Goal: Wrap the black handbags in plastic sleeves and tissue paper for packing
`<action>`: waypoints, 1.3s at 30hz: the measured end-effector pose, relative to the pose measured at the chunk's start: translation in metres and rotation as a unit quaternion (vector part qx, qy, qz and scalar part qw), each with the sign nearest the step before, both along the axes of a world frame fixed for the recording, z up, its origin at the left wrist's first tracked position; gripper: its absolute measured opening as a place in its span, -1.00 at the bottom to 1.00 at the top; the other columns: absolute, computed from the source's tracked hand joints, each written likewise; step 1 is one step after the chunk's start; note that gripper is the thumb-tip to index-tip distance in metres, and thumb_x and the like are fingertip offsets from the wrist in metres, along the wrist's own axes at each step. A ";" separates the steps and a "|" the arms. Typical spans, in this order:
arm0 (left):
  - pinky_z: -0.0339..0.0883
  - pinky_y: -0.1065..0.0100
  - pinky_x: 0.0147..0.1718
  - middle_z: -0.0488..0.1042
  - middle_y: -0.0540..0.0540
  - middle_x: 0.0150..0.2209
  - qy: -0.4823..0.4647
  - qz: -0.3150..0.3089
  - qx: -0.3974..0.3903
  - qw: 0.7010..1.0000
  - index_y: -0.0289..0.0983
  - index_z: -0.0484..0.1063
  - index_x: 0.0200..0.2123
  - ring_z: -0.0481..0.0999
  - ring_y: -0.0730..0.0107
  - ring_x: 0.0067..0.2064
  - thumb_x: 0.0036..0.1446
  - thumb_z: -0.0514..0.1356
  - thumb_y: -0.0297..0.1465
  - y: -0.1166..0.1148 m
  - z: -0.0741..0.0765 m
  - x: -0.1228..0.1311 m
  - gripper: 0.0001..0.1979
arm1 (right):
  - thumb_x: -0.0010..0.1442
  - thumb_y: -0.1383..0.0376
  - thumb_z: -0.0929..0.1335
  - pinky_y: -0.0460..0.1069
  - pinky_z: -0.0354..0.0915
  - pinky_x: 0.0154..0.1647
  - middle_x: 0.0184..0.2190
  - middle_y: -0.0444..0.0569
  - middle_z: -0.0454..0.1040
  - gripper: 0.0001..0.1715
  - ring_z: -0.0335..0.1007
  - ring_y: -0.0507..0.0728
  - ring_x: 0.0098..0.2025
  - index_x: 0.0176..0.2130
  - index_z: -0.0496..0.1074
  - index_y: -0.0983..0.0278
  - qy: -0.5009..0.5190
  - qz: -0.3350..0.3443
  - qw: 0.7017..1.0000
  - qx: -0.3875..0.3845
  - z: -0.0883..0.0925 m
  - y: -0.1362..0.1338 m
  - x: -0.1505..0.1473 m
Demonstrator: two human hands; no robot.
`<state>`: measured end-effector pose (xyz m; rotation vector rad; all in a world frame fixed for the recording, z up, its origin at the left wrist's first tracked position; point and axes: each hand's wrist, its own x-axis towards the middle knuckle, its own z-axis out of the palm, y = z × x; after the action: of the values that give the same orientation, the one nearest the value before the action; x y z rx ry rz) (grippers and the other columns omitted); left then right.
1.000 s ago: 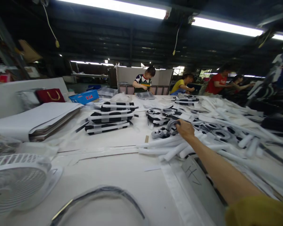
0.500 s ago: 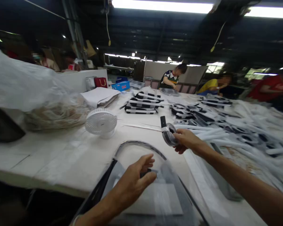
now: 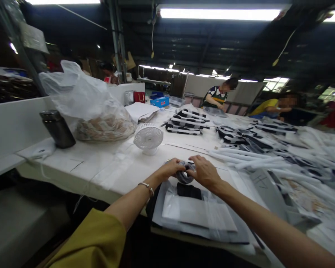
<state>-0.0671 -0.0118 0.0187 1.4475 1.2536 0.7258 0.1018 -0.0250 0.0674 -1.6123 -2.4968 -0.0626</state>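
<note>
Both my hands meet over the near edge of the white table (image 3: 106, 163). My left hand (image 3: 171, 169) and my right hand (image 3: 203, 172) are closed together on a coiled grey strap roll (image 3: 185, 175). Just below the roll lies a flat dark item in a clear plastic bag (image 3: 198, 214), with a black strap end (image 3: 188, 190) showing on top. Long white rolled tubes (image 3: 248, 160) and more coiled straps (image 3: 231, 134) spread across the table to the right.
A small white desk fan (image 3: 149, 138) stands behind my hands. A dark flask (image 3: 57, 128) and a full plastic bag (image 3: 95, 111) sit at the left by a white partition. Stacked black-and-white pieces (image 3: 187, 121) lie farther back. Two people (image 3: 220, 95) work at the far end.
My right hand has carried the coiled strap from the pile back to the near edge, over the bagged item. My left hand came up and joined it on the roll. The view swung left.
</note>
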 end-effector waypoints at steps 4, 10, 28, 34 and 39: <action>0.45 0.28 -0.21 0.58 -0.13 -0.24 0.096 -0.004 0.073 0.993 -0.34 0.44 -0.11 0.58 0.23 -0.20 0.04 0.23 -0.38 0.018 -0.003 -0.004 -0.69 | 0.19 0.31 0.34 0.01 0.26 -0.06 -0.04 0.08 0.53 -0.64 0.42 0.22 0.01 0.00 0.47 0.23 -0.043 0.023 0.998 -0.050 -0.028 0.030 -0.009; 0.18 0.19 0.19 0.46 -0.23 0.09 0.250 0.018 0.184 0.950 -0.30 0.42 0.02 0.41 0.17 0.15 0.18 0.09 -0.50 0.045 -0.017 -0.016 -0.66 | 0.24 0.36 0.29 -0.02 0.28 -0.14 -0.14 0.12 0.53 -0.73 0.46 0.20 -0.10 -0.14 0.55 0.28 -0.043 -0.011 0.995 -0.084 -0.068 0.056 -0.011; 0.28 0.19 0.06 0.50 -0.27 0.06 0.354 -0.027 0.214 0.910 -0.32 0.37 0.11 0.49 0.09 0.06 0.21 0.12 -0.26 0.082 -0.053 -0.014 -0.56 | 0.22 0.26 0.36 0.05 0.26 0.00 -0.07 0.08 0.51 -0.71 0.39 0.20 -0.02 -0.06 0.45 0.29 0.107 0.012 0.991 -0.079 -0.088 0.108 -0.025; 0.28 0.23 0.02 0.50 -0.20 0.01 0.456 -0.038 0.235 0.857 -0.27 0.37 0.10 0.47 0.14 0.05 0.19 0.09 -0.43 0.079 -0.051 -0.008 -0.61 | 0.11 0.10 0.46 -0.12 0.35 -0.23 -0.15 -0.14 0.59 -0.30 0.52 0.04 -0.22 0.17 0.29 0.23 0.166 0.008 0.977 -0.134 -0.074 0.124 0.011; 0.31 0.23 -0.02 0.51 -0.16 -0.06 0.486 -0.040 0.240 0.840 -0.24 0.42 0.05 0.47 0.13 0.02 0.25 0.05 -0.40 0.071 -0.041 0.000 -0.67 | 0.29 0.26 0.29 -0.07 0.31 -0.03 -0.06 -0.02 0.58 -0.65 0.50 0.11 -0.05 0.04 0.47 0.24 0.096 -0.054 0.985 -0.131 -0.049 0.120 0.101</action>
<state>-0.0668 0.0593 -0.0224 2.4355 1.8121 0.2012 0.2023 0.0948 0.0181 -1.7552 -2.3461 0.4061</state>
